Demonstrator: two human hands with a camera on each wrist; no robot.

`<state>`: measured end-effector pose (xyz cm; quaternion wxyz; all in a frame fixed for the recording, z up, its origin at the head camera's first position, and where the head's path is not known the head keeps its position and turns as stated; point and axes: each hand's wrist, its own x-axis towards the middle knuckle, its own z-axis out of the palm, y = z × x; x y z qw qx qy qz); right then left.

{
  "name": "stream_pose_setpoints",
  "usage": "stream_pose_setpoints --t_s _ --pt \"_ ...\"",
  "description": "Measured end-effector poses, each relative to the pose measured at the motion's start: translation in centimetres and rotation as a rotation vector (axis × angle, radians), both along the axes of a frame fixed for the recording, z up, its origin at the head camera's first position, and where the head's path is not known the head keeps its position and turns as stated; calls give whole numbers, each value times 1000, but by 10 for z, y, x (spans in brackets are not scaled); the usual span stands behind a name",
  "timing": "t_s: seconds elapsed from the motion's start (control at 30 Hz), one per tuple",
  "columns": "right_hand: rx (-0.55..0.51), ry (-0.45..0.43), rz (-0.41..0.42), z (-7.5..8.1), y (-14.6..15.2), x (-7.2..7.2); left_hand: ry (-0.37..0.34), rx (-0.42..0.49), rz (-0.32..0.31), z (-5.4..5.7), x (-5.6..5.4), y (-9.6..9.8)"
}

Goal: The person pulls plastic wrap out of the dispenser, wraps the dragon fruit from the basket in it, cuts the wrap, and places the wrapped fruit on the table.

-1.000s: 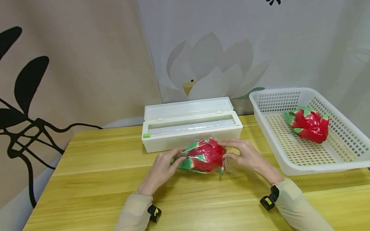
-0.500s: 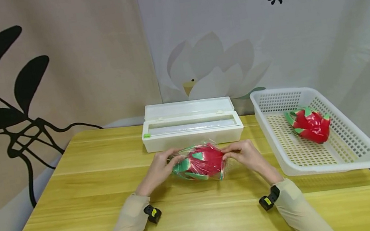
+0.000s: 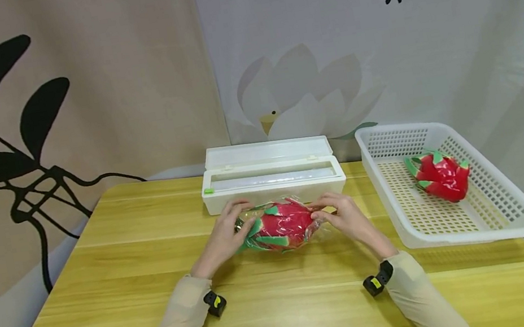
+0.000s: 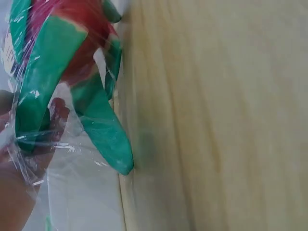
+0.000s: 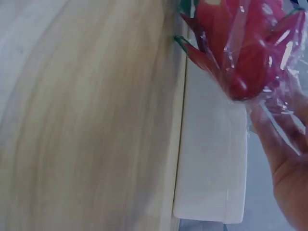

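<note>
A red and green dragon fruit (image 3: 286,224) is wrapped in clear cling film (image 4: 77,130), in front of the white dispenser box. My left hand (image 3: 224,237) grips the film at the fruit's green-tipped left end. At the red right end, my right hand (image 3: 345,218) pinches the film between thumb and fingers. Creased film covers the green leaf tips in the left wrist view. The fruit's red end (image 5: 245,53) shows under shiny film in the right wrist view, with right-hand fingers (image 5: 269,134) beside it. Some fingertips are hidden by the fruit and film.
The cling film dispenser (image 3: 274,191) stands at the table's back, lid raised, a roll inside. A white plastic basket (image 3: 469,236) on the right holds another dragon fruit (image 3: 441,178). Printed curtains hang behind the wooden table (image 3: 287,319).
The wrapped dragon fruit has turned between my hands, bringing different green leaves to the front, and shifted slightly left. My fingers have changed their hold on the film ends.
</note>
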<state>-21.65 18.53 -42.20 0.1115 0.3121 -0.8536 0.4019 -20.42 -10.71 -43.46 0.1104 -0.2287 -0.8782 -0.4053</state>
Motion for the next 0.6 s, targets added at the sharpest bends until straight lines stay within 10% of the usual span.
stream_pose_setpoints --t_s 0.33,0.6 --pt "-4 -184 187 7 15 9 -44 -39 12 -2 2 3" --pt "-25 -162 54 7 4 11 -113 -119 -43 0 8 0"
